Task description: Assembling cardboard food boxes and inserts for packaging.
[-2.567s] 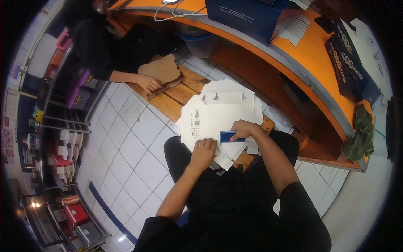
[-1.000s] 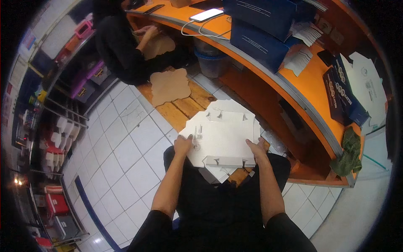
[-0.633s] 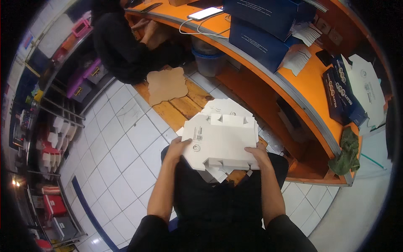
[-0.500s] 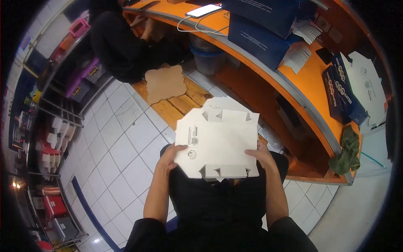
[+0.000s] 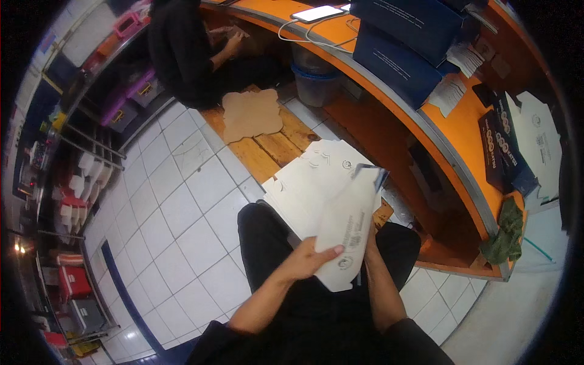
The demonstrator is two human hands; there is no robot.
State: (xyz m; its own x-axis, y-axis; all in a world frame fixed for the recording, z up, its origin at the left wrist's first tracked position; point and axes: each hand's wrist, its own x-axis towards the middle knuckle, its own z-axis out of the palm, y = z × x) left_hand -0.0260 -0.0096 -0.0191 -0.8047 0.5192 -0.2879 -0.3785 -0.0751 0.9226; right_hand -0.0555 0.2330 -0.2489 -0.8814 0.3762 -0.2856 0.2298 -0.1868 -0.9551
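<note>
Of my hands, the left pinches the white carton near its close end. Its long axis slants away rightward — my right hand at its right edge (grip hidden, I cannot tell) — over flat blanks.

Right hand mostly behind card, seemingly

Hands at white carton, wooden bench

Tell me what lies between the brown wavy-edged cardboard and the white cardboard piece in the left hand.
Bare brown wooden planks, then flat white cardboard sheets; the head view shows this.
</note>
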